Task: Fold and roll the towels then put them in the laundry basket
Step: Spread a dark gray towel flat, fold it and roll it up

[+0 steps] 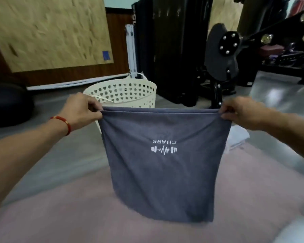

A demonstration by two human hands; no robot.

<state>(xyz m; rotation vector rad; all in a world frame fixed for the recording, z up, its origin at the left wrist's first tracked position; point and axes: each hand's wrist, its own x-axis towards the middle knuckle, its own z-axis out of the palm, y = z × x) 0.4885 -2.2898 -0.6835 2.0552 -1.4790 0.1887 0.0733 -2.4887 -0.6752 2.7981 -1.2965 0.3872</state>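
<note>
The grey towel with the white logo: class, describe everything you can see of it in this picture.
The grey towel with the white logo looks like soft, matte cloth. It hangs doubled, two edges meeting along the top. The left hand and the right hand pinch its upper corners and stretch that edge taut. The printed word and barbell-and-pulse mark appear upside down. Its lower edge reaches a pink surface below, and it hides part of the cream perforated plastic basket.

Both arms reach forward, apart at equal height; the left hand [81, 109] and right hand [242, 112] are each pinched closed, knuckles up.
</note>
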